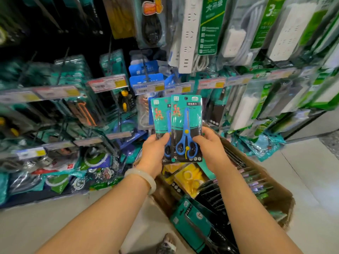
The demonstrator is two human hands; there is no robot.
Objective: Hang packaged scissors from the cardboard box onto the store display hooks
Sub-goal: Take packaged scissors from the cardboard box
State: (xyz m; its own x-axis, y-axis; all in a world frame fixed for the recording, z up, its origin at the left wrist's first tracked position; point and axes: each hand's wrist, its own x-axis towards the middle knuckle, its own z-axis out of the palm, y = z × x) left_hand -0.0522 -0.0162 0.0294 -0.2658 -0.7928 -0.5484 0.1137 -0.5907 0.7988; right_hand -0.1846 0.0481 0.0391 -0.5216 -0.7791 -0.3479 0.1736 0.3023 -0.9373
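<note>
I hold two teal packs of blue scissors upright in front of the display. My right hand (211,149) grips the front pack (186,114) at its lower right edge. My left hand (156,153) grips the rear pack (160,114), which overlaps behind the front one on the left. Below my arms the open cardboard box (275,195) stands on the floor. It contains yellow scissors packs (189,178), teal packs and dark packs. Display hooks (145,70) with hanging goods fill the wall ahead.
Price-tag rails (108,83) cross the display at several heights. Power strips (189,33) hang at the upper right, tools at the left. Loose packets (264,145) lie on the floor right of the box. My sandalled foot (167,243) is beside the box.
</note>
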